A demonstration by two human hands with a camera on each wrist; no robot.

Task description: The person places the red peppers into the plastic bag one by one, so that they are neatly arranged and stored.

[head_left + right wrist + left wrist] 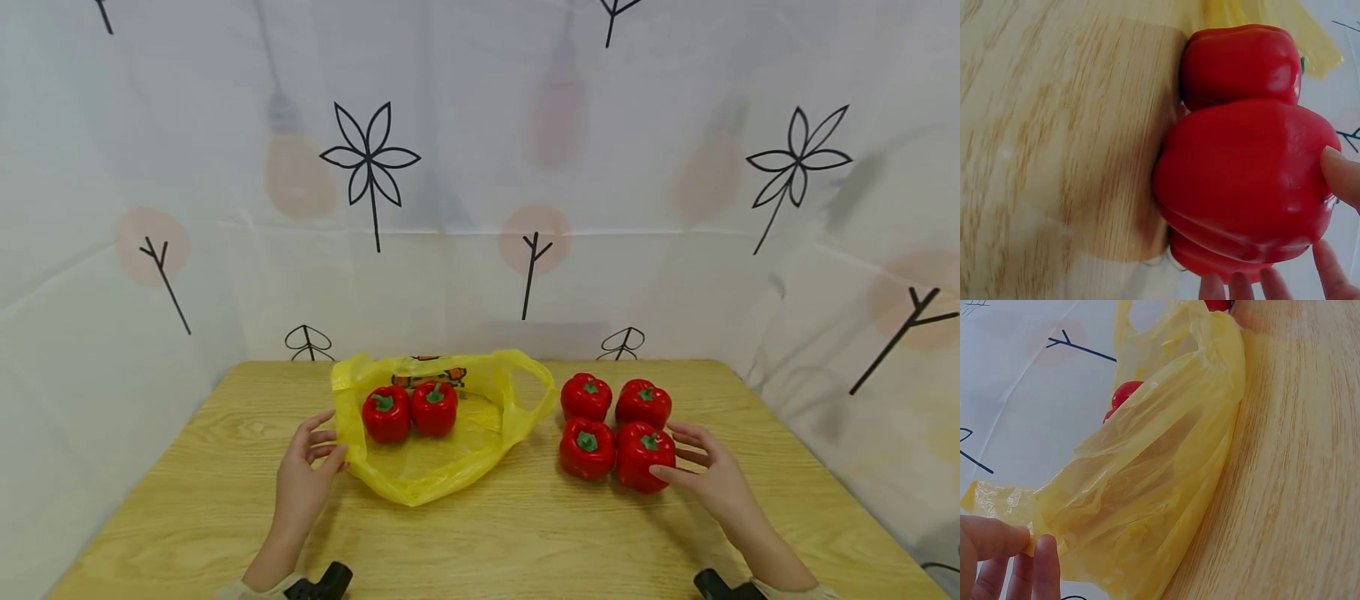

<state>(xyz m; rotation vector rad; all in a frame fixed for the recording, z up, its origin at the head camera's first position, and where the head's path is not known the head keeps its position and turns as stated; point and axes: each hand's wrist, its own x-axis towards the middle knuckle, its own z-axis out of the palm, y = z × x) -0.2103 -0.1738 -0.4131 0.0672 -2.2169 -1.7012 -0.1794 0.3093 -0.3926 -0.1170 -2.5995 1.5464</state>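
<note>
Two red bell peppers with green stems, one of them the left pepper, lie inside an open yellow plastic bag. My left hand pinches the bag's left edge between thumb and fingers; the left wrist view shows the thin yellow film stretching away from it. Right of the bag, several more red peppers stand in a tight cluster. Around the nearest right pepper my right hand has its thumb and fingers, the thumb pressing its surface in the right wrist view. That pepper partly hides the others there.
The other clustered peppers are a front left pepper, a back left pepper and a back right pepper. Everything stands on a wooden table. A white patterned curtain hangs behind and at both sides.
</note>
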